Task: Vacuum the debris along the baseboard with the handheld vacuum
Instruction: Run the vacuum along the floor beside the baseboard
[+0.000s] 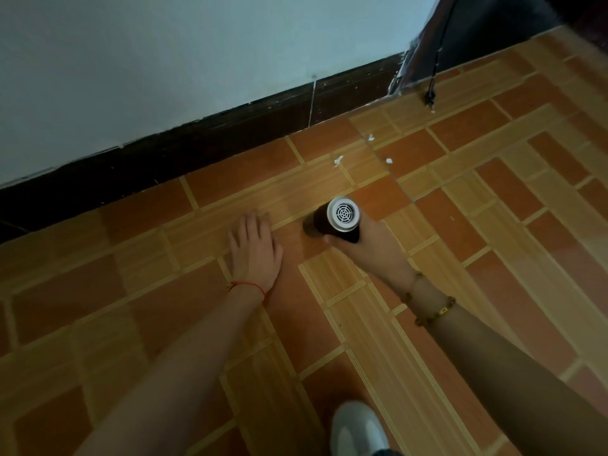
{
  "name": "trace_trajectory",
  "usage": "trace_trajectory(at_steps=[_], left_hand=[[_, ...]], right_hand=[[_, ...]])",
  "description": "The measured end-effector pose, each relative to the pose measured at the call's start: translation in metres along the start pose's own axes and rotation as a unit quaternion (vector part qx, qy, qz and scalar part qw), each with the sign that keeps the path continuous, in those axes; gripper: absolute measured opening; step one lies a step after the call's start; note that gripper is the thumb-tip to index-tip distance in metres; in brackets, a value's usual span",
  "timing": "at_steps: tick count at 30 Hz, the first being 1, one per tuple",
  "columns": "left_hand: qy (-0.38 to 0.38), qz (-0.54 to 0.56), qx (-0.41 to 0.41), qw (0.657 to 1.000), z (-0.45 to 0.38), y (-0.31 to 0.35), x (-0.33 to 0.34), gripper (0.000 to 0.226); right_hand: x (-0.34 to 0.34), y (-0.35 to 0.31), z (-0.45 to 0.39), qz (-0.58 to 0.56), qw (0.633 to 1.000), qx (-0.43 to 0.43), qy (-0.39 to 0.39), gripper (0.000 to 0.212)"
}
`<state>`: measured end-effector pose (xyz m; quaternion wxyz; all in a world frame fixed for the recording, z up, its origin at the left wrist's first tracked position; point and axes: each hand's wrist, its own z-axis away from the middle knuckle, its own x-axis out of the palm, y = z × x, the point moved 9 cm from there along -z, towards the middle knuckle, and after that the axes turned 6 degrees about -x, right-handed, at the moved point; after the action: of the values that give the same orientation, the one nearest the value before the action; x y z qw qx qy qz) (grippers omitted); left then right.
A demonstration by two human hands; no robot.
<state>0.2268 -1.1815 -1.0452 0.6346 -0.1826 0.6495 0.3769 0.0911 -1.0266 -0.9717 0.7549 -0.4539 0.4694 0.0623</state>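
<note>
I have the handheld vacuum [332,220] wrapped in my right hand [368,245], fingers closed around the dark barrel, its white vented rear cap turned up toward the camera. The nozzle end points down and toward the baseboard [204,149], though the tip itself is hidden by the body, so I cannot tell whether it touches the floor [460,291]. The vacuum sits well short of the baseboard, out on the tiles.

My left hand [255,248] lies flat and open on the floor just beside the vacuum, on the side away from the debris, holding nothing and acting as a brace.

The debris I can see is three small white scraps [338,160], lying between the vacuum and the baseboard, closer to the baseboard than to my hands. A fourth white fleck [432,110] lies farther along the baseboard, near a dangling black cord [433,70].

As I judge it, the step now is to carry the nozzle forward to the nearest scrap. I would keep the mouth low and nearly flat to the tile, sweep slowly parallel to the baseboard, and stay clear of the cord so it is not sucked in. The scraps look light and could scatter if the nozzle arrives too fast.
</note>
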Motion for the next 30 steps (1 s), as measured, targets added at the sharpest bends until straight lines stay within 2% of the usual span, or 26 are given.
trace_trajectory(at_steps=[6,13,22,25,28,30], left_hand=[[0.000,-0.007,0.045,0.999,-0.019,0.023,0.003,0.054],[0.009,-0.024,0.057,0.998,-0.056,0.033,0.017,0.056],[0.029,-0.022,0.054,0.998,-0.064,0.038,0.028,0.059],[0.028,-0.026,0.053,0.998,-0.063,0.038,0.029,0.060],[0.025,-0.027,0.053,0.998,-0.063,0.037,0.032,0.061],[0.022,-0.027,0.052,0.998,-0.063,0.037,0.032,0.062]], right_hand=[[-0.026,0.017,-0.022,-0.002,0.996,0.033,0.079,0.070],[-0.053,0.037,-0.061,-0.016,0.985,0.082,0.153,0.069],[-0.066,0.049,-0.094,-0.030,0.975,0.107,0.193,0.071],[-0.062,0.045,-0.103,-0.042,0.978,0.096,0.182,0.071],[-0.052,0.039,-0.110,-0.044,0.988,0.077,0.124,0.058],[-0.053,0.040,-0.110,-0.030,0.990,0.074,0.113,0.052]])
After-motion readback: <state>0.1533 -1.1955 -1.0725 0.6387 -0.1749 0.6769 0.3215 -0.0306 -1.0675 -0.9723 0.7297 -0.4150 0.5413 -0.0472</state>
